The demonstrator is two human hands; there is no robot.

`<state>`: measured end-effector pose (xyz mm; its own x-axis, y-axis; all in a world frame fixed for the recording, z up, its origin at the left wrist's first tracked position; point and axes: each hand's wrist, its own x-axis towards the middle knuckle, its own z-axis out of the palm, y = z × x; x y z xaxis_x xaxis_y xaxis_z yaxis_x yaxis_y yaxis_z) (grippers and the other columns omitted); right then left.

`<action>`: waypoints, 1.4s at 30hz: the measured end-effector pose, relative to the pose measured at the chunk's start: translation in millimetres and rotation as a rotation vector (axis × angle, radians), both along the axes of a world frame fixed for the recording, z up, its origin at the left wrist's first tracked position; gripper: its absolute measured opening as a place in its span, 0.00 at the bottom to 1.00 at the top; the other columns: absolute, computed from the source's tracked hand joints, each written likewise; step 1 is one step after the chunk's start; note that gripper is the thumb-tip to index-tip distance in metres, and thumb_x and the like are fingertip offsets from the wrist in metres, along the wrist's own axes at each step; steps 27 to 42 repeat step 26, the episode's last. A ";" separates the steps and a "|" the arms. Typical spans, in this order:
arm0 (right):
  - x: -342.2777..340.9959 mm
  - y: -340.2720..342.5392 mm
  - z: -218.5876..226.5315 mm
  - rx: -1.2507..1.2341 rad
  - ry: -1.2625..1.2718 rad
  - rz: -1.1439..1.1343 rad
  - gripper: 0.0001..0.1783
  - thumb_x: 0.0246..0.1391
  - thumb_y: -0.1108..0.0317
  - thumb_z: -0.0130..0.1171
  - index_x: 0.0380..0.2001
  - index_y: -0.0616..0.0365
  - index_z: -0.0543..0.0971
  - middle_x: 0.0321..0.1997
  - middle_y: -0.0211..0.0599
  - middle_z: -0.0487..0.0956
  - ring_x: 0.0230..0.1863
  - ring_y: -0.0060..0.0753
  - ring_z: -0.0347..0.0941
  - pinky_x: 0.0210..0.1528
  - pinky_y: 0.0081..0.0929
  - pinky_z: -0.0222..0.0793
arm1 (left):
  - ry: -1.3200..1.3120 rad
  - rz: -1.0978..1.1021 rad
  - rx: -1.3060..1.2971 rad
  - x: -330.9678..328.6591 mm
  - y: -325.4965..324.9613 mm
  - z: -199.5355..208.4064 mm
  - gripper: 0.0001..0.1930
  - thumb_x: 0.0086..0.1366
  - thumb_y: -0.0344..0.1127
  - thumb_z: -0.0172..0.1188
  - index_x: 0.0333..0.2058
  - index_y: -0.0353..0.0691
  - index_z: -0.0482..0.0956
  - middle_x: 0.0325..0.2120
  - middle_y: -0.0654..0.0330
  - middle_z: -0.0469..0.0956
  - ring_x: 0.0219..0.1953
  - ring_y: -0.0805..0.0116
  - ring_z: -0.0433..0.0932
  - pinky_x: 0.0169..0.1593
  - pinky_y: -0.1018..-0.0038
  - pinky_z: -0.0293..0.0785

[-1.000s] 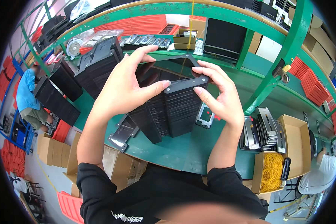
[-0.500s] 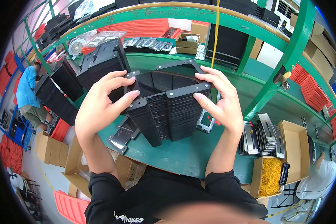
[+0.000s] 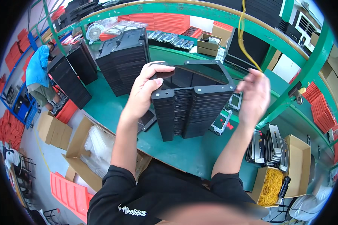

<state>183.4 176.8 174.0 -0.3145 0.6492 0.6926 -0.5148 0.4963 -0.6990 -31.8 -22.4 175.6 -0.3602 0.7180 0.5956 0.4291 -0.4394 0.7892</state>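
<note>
A tall stack of black trays [image 3: 210, 107], with a dark glossy panel [image 3: 199, 77] on its top, stands on the green table in front of me. My left hand [image 3: 144, 86] grips the stack's upper left corner, fingers over the top and thumb along the near edge. To the right of the stack, my right hand [image 3: 254, 93] is raised off it and smeared by motion. Its fingertips meet the lower end of a hanging yellow cord [image 3: 242, 41], which bends toward them. By the stack's right side lie small metal frames [image 3: 218, 123] with red bits.
More black tray stacks [image 3: 124, 62] stand to the left. A box of yellow rubber bands [image 3: 271, 183] and a row of flat dark parts [image 3: 268, 146] sit at the right. A green post [image 3: 308, 71] rises at the right. A co-worker in blue [image 3: 39, 75] is at far left.
My right hand has left the stack's right corner and moved right to the yellow cord, which now bends toward it. My left hand stays on the stack. The view has shifted.
</note>
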 end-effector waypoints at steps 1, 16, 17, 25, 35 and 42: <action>13.1 -15.0 8.5 0.038 0.240 0.083 0.17 0.76 0.61 0.47 0.51 0.64 0.77 0.42 0.37 0.74 0.35 0.30 0.75 0.39 0.29 0.75 | -0.041 0.008 0.077 4.0 1.3 -1.8 0.20 0.66 0.36 0.51 0.52 0.31 0.81 0.57 0.54 0.72 0.62 0.63 0.70 0.67 0.68 0.64; 1.6 -69.2 19.8 0.649 -0.396 0.309 0.20 0.73 0.60 0.54 0.43 0.72 0.81 0.47 0.51 0.80 0.47 0.43 0.84 0.50 0.36 0.80 | 0.331 0.078 0.133 -7.0 -6.2 -4.2 0.27 0.53 0.36 0.71 0.53 0.37 0.81 0.55 0.55 0.71 0.59 0.63 0.72 0.63 0.66 0.70; -3.3 -72.3 17.5 0.652 -0.397 0.317 0.20 0.73 0.60 0.54 0.43 0.72 0.81 0.47 0.51 0.80 0.47 0.43 0.84 0.50 0.36 0.80 | 0.363 0.094 0.130 -9.4 -7.7 -5.3 0.28 0.53 0.35 0.72 0.54 0.37 0.81 0.54 0.56 0.72 0.57 0.64 0.73 0.62 0.67 0.71; -5.9 -64.6 5.3 0.396 0.306 0.212 0.29 0.76 0.50 0.45 0.50 0.72 0.77 0.51 0.56 0.78 0.46 0.48 0.84 0.47 0.45 0.85 | -0.428 0.071 0.270 -9.1 -19.9 8.1 0.29 0.60 0.35 0.67 0.61 0.35 0.77 0.43 0.63 0.79 0.42 0.76 0.78 0.53 0.78 0.73; -6.2 -64.9 1.4 0.380 0.299 0.221 0.29 0.76 0.50 0.45 0.50 0.72 0.77 0.51 0.56 0.78 0.46 0.48 0.84 0.47 0.45 0.85 | -0.387 0.161 0.334 -12.0 -30.3 5.7 0.30 0.61 0.35 0.66 0.63 0.35 0.76 0.45 0.62 0.80 0.42 0.76 0.77 0.52 0.78 0.73; -6.2 -64.9 1.4 0.380 0.299 0.221 0.29 0.76 0.50 0.45 0.50 0.72 0.77 0.51 0.56 0.78 0.46 0.48 0.84 0.47 0.45 0.85 | -0.387 0.161 0.334 -12.0 -30.3 5.7 0.30 0.61 0.35 0.66 0.63 0.35 0.76 0.45 0.62 0.80 0.42 0.76 0.77 0.52 0.78 0.73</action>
